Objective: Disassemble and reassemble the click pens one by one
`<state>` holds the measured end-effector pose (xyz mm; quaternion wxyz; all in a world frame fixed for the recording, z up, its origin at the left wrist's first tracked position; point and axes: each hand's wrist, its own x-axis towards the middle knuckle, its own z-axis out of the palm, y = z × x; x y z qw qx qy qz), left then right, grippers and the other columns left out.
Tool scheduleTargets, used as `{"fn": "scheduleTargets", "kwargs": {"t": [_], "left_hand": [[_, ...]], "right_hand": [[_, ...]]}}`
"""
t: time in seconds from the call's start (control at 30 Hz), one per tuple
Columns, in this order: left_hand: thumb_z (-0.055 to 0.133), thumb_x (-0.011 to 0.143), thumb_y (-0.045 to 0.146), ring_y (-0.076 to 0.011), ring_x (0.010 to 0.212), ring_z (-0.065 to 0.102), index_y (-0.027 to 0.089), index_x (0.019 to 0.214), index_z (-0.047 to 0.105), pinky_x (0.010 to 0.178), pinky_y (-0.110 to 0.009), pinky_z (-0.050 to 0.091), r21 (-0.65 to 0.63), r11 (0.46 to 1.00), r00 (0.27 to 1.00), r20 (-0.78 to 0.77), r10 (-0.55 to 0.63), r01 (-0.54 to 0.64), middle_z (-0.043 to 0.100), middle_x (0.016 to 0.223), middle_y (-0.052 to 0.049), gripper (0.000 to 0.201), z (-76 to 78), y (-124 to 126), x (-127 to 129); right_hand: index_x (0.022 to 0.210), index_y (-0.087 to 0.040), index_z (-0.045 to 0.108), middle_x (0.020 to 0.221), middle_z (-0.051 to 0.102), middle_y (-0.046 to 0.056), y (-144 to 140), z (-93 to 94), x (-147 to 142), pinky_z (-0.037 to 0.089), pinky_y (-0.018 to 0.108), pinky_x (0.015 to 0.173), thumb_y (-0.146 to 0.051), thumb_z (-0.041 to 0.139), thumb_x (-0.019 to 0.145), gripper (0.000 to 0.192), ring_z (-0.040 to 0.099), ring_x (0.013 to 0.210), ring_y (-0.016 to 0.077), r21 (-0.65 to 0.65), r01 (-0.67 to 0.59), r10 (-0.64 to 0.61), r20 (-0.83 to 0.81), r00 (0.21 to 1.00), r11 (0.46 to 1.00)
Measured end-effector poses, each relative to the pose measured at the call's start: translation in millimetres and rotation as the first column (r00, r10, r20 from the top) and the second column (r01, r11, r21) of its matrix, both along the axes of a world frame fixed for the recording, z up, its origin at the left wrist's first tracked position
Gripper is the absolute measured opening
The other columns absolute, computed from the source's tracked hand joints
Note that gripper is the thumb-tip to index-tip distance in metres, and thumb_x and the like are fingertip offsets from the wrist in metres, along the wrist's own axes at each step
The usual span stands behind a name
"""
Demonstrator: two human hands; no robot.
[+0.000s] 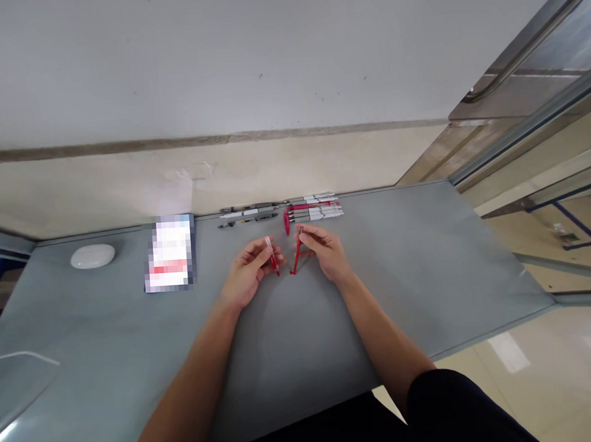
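Between the thumb and fingers of my left hand (248, 272) is a red pen part with a clear, whitish upper end (274, 257). A few centimetres to the right, my right hand (329, 251) pinches a thin red pen piece (297, 253). That piece is tilted, with a dark upper tip at the fingers and a small bend at its lower end. The two pieces are apart. Just beyond my hands lie several white and red pens (319, 210), with dark and grey pens (250, 214) to their left. A small red item (286, 222) rests beside the white pens.
On the grey tabletop (398, 261), a phone with a blurred bright screen (170, 254) lies to the left. Further left is a white rounded case (93, 256). A pale wall (292, 164) borders the back edge. A white cable (23, 355) crosses the lower left.
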<state>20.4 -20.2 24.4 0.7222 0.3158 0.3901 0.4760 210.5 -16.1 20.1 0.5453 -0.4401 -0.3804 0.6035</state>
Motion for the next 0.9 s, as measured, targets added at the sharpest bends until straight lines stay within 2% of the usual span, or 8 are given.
{"fn": "scheduleTargets", "kwargs": {"t": [0.23, 0.4, 0.6, 0.9], "left_hand": [[0.084, 0.074, 0.028, -0.0177, 0.079, 0.071, 0.015, 0.100, 0.070, 0.080, -0.038, 0.061, -0.039, 0.999, 0.997, 0.071, -0.015, 0.018, 0.073, 0.088, -0.005, 0.033, 2.0, 1, -4], [0.080, 0.078, 0.023, -0.0170, 0.082, 0.071, 0.015, 0.103, 0.070, 0.084, -0.039, 0.062, -0.058, 0.998, 0.991, 0.132, 0.001, 0.007, 0.073, 0.089, -0.005, 0.028, 2.0, 1, -8], [0.072, 0.084, 0.016, -0.0164, 0.083, 0.071, 0.015, 0.104, 0.070, 0.086, -0.041, 0.062, -0.124, 0.992, 0.981, 0.189, 0.051, -0.028, 0.072, 0.091, -0.005, 0.020, 3.0, 3, -11], [0.070, 0.085, 0.014, -0.0165, 0.083, 0.071, 0.014, 0.104, 0.070, 0.087, -0.043, 0.063, -0.131, 0.990, 0.978, 0.194, 0.072, -0.047, 0.071, 0.091, -0.005, 0.019, 4.4, 3, -10]], "right_hand": [[0.104, -0.031, 0.075, 0.098, 0.071, 0.001, 7, -1.5, 10, 0.061, 0.032, 0.070, -0.043, 0.077, 0.076, 0.031, 0.065, 0.081, 0.0150, -0.001, -0.106, 0.106, -0.007, 0.994, 0.994], [0.105, -0.030, 0.075, 0.093, 0.069, 0.001, 16, 3.4, 24, 0.059, 0.028, 0.064, -0.041, 0.077, 0.076, 0.031, 0.064, 0.077, 0.0136, -0.030, -0.174, 0.175, 0.013, 0.985, 0.984], [0.103, -0.028, 0.075, 0.091, 0.069, 0.000, 16, 4.0, 33, 0.057, 0.025, 0.061, -0.040, 0.079, 0.073, 0.032, 0.062, 0.075, 0.0128, -0.058, -0.165, 0.163, -0.042, 0.986, 0.985], [0.103, -0.028, 0.075, 0.091, 0.068, 0.001, 16, 3.1, 31, 0.058, 0.027, 0.061, -0.039, 0.079, 0.073, 0.032, 0.062, 0.076, 0.0134, -0.038, -0.129, 0.127, -0.059, 0.990, 0.991]]}}
